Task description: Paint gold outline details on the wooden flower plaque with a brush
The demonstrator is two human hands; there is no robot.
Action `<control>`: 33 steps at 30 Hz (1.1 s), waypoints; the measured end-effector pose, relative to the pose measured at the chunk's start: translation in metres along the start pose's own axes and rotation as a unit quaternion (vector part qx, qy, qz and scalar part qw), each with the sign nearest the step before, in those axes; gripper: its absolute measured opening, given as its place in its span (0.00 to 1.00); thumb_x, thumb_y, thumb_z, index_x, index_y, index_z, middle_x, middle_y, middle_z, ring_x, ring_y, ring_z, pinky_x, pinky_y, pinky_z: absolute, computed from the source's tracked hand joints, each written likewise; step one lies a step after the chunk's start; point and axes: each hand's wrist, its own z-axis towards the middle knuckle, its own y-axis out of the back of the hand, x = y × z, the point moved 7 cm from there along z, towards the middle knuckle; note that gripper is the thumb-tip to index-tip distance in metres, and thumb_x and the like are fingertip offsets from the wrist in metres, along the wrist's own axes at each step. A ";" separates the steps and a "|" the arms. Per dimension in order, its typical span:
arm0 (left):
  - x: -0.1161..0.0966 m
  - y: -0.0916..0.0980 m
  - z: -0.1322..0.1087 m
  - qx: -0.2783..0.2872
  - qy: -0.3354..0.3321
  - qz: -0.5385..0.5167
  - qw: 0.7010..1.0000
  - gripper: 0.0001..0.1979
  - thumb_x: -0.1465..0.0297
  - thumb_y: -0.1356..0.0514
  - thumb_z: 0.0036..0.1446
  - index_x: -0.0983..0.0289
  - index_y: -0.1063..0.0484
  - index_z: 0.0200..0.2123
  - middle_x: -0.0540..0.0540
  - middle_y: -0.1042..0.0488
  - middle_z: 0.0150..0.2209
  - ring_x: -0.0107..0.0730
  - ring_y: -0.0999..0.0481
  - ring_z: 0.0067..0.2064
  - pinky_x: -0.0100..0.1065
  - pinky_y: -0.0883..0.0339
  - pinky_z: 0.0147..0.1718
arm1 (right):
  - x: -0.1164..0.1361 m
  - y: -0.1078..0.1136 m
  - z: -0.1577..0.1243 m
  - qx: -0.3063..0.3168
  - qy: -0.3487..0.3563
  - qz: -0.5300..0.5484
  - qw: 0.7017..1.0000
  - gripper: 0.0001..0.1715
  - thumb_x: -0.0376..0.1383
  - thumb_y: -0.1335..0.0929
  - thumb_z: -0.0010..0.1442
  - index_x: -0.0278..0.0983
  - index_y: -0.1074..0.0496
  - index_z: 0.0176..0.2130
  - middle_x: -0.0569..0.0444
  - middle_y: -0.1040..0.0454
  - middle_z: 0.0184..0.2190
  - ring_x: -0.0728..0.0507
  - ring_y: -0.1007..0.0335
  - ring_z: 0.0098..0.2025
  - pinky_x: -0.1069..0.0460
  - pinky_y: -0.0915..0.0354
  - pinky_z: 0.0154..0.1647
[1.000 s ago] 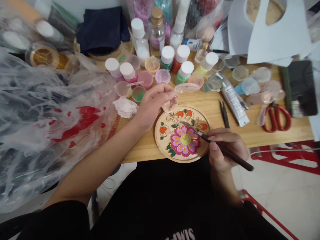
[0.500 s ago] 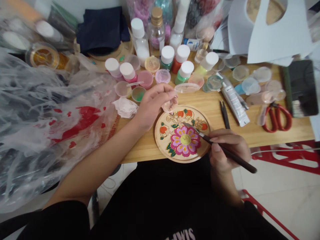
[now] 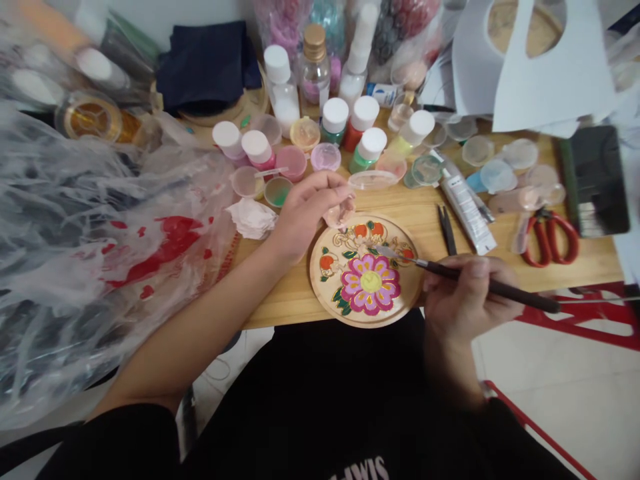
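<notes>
My right hand (image 3: 467,297) is closed around the dark handle of a palette knife (image 3: 450,269). Its narrow metal blade points left over the upper part of a round wooden plate (image 3: 320,293); whether the tip touches cannot be told. On the plate a pink and purple flower (image 3: 371,281) with a yellow centre shows, with orange fruits, green leaves and gold outlines above it. My left hand (image 3: 315,210) pinches a small clear cup (image 3: 339,212) of pale pink stuff at the plate's upper left edge. The fingers partly cover that cup.
Several small paint cups (image 3: 291,162) and white-capped bottles (image 3: 370,148) crowd the table behind the plate. Black tweezers (image 3: 446,230), a metal tube (image 3: 467,210), red-handled pliers (image 3: 550,240) and a phone (image 3: 597,180) lie to the right. Crumpled tissue (image 3: 251,218) and plastic sheeting (image 3: 115,253) lie left.
My right hand has moved right and turned the palette knife flatter, so its blade has shifted right across the plate. My left hand with the cup stays nearly in place.
</notes>
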 end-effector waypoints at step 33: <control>0.001 0.000 0.000 0.007 -0.008 -0.002 1.000 0.10 0.67 0.39 0.60 0.64 0.33 0.27 0.47 0.28 0.24 0.19 0.30 0.23 0.26 0.35 0.24 | -0.011 -0.002 0.004 0.006 -0.059 -0.001 0.998 0.13 0.38 0.28 0.57 0.37 0.29 0.23 0.62 0.29 0.17 0.53 0.37 0.14 0.57 0.39 0.13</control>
